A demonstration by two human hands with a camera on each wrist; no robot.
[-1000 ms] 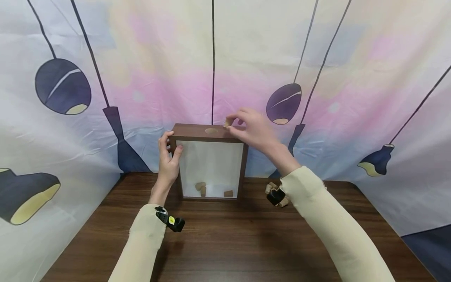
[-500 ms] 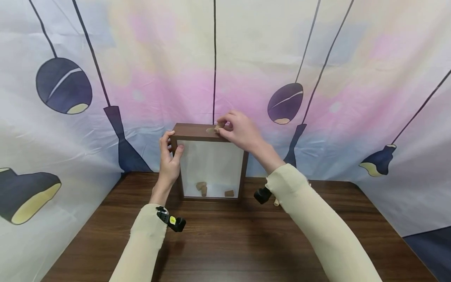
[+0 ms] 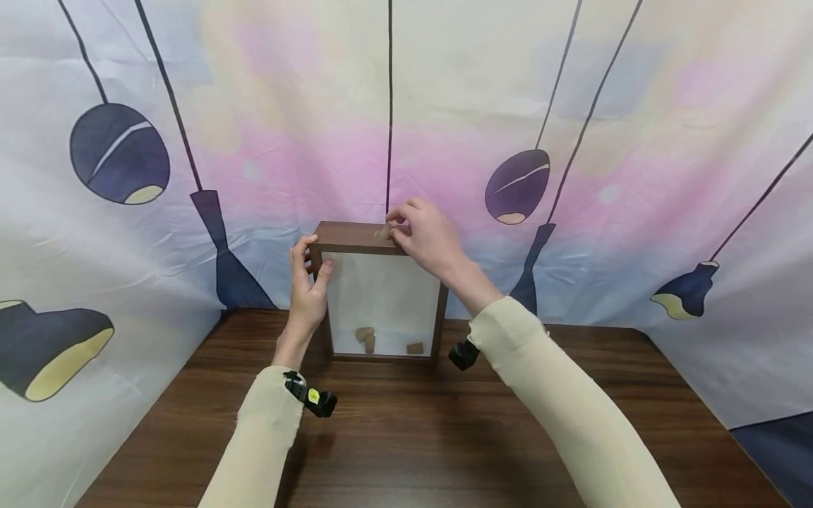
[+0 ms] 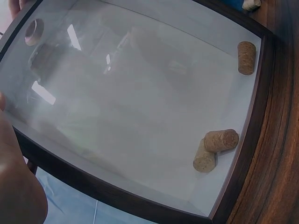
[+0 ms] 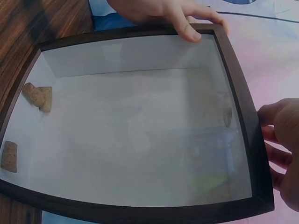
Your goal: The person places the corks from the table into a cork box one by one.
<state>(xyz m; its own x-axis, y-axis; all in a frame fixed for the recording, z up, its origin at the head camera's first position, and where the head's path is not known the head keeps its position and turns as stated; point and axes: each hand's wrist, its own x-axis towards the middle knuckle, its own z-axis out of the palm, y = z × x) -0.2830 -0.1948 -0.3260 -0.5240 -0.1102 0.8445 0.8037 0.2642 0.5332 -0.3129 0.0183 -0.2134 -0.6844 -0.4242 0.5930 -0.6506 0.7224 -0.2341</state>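
A brown wooden shadow box frame (image 3: 343,236) with a clear front stands upright on the table. My left hand (image 3: 308,296) grips its left side near the top corner, thumb over the front edge. At the round hole in the top, my right hand (image 3: 427,236) pinches a wine cork (image 3: 384,231), partly covered by the fingers. Inside at the bottom lie three corks: two lean together, a cork (image 4: 221,140) over another cork (image 4: 204,159), and a single cork (image 4: 246,58) is apart. The hole (image 4: 34,31) also shows through the glass in the left wrist view.
The dark wood table (image 3: 394,437) reaches a printed cloth backdrop (image 3: 286,162) close behind the frame. A loose cork (image 4: 251,4) lies on the table beside the frame. The right sleeve (image 3: 546,367) covers that area in the head view.
My right hand has moved left along the frame's top, bringing the cork from right of the hole to the hole. The left hand keeps its grip.
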